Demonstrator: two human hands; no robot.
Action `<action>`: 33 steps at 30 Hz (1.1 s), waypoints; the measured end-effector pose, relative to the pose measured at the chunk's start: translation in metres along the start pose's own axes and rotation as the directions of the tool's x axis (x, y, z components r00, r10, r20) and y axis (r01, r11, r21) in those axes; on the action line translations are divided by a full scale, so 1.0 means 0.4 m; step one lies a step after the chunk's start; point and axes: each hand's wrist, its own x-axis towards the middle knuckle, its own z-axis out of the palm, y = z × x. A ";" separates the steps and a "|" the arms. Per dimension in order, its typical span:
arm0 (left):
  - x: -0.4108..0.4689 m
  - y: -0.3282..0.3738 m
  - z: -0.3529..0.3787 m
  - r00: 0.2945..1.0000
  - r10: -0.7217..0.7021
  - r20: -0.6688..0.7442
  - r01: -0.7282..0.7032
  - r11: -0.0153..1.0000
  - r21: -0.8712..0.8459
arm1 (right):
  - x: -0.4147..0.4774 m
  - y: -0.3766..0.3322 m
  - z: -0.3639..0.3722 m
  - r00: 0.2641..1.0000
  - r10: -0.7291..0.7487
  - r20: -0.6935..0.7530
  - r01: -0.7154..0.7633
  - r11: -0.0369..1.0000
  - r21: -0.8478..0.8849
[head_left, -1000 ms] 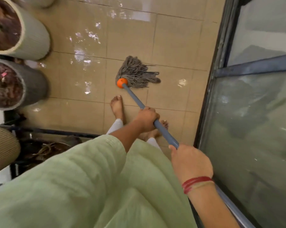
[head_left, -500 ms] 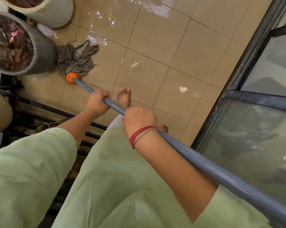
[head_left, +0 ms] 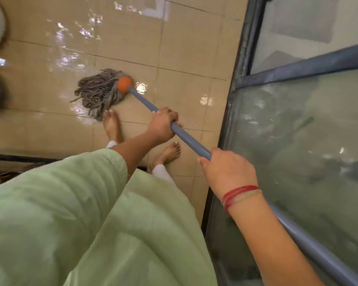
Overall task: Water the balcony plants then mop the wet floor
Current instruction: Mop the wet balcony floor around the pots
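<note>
Mopping wet balcony tiles

L hand & R hand both clenched on mop handle; grey mop head flat on wet floor, just beside L foot.

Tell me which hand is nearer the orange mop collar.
Left. The left hand clasps the mop handle partway down from the orange mop collar. The right hand has its grip farther up the same handle, closer to the body.

Grey mop strings, orange collar, blue-grey handle, beige floor tiles, pale green sleeve, red wrist threads
</note>
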 end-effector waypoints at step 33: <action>0.029 0.314 0.356 0.809 0.406 0.426 -0.408 0.908 -0.090 | -0.158 0.279 0.186 0.849 0.519 0.103 -0.523 0.794 0.309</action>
